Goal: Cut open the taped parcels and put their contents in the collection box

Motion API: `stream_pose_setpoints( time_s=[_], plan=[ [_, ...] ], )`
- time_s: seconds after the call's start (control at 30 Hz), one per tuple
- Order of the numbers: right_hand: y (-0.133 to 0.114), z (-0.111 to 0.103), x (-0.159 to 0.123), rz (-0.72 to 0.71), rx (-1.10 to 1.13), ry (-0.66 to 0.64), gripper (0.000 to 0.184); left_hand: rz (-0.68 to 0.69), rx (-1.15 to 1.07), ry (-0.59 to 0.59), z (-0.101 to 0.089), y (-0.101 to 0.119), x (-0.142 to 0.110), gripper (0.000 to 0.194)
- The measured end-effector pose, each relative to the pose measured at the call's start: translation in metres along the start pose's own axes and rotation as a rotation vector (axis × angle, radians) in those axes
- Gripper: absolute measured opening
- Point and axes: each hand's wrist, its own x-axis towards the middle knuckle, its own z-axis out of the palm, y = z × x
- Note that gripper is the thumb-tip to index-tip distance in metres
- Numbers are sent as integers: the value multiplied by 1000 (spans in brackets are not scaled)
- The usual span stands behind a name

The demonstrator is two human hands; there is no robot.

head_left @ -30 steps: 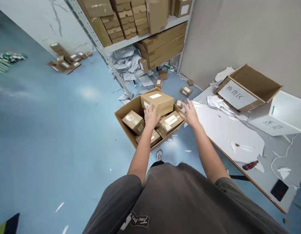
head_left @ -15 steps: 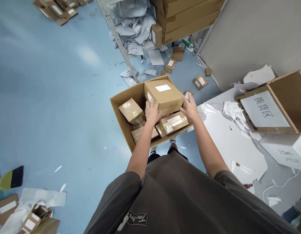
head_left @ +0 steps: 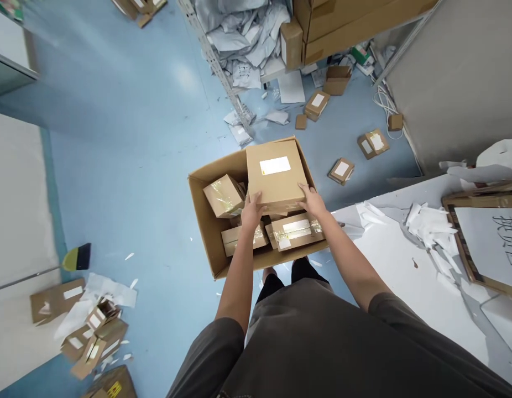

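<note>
A large open cardboard carton (head_left: 201,221) is in front of my body, with several smaller taped boxes in it. My left hand (head_left: 252,212) and my right hand (head_left: 312,200) grip the near corners of a square cardboard box (head_left: 276,185) with a white label, one at each side. That box lies at the far right of the carton, over its contents. Nearer to me inside are a long taped box (head_left: 296,232) with a label and a smaller flat box (head_left: 231,241). A taped box (head_left: 224,196) sits tilted at the left. What lies beneath the square box is hidden.
A metal rack (head_left: 217,66) with plastic mailers and big cartons stands ahead. Small boxes (head_left: 341,170) lie on the floor at the right. A white table (head_left: 388,260) with torn paper is at my right. Flattened cardboard (head_left: 57,303) and a broom (head_left: 77,257) are at the left.
The view has shifted leftward. The square box now appears flatter, its label facing up more, and both hands have closed more firmly on its near corners.
</note>
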Motion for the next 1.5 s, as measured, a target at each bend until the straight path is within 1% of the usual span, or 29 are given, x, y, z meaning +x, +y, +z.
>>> stream_pose_setpoints(
  time_s=[0.1,0.17,0.27,0.33,0.4,0.53,0.63,0.73,0.8,0.87,0.93,0.97,1.03,1.1,1.17,1.27,1.33,1.4,1.5],
  plan=[
    [-19,4,-1,-11,-61,-14,82,-70,-56,-21,-1,-11,-6,67],
    [-31,4,-5,-13,-92,-7,79,-89,-54,4,-5,-16,-8,65],
    [-50,-1,-19,-24,-124,38,73,-29,-60,45,-19,-24,-11,60],
    [-65,-8,-35,-14,-144,77,68,45,-71,60,-33,-30,-16,59],
    [-82,-17,-55,10,-163,123,64,108,-75,72,-50,-35,-26,59],
    [-112,-37,-111,74,-184,243,66,226,-68,139,-83,-35,-61,57],
    [-125,-52,-163,119,-192,366,65,367,-73,226,-105,-22,-90,57],
    [-128,-65,-220,172,-195,523,58,521,-97,281,-120,4,-117,56],
    [-124,-72,-261,215,-195,626,56,610,-111,293,-122,29,-135,55],
    [-113,-76,-304,271,-197,714,56,695,-125,289,-118,57,-155,54],
    [-96,-77,-349,339,-196,782,57,787,-141,266,-106,89,-178,53],
    [-85,-76,-372,376,-193,808,57,834,-146,247,-97,106,-190,52],
    [-58,-69,-420,460,-183,850,59,926,-150,199,-72,140,-216,51],
    [-28,-58,-469,552,-170,879,59,1015,-147,137,-41,174,-244,51],
    [2,-44,-515,634,-154,893,58,1087,-143,69,-5,203,-271,50],
    [46,-20,-575,717,-124,903,56,1148,-131,-24,51,238,-308,50],
    [72,-3,-604,752,-96,913,55,1171,-111,-71,84,254,-327,50],
    [95,14,-624,769,-59,922,54,1183,-77,-109,112,267,-340,50],
    [122,39,-636,786,8,930,54,1183,-26,-156,148,278,-346,50]
  ],
)
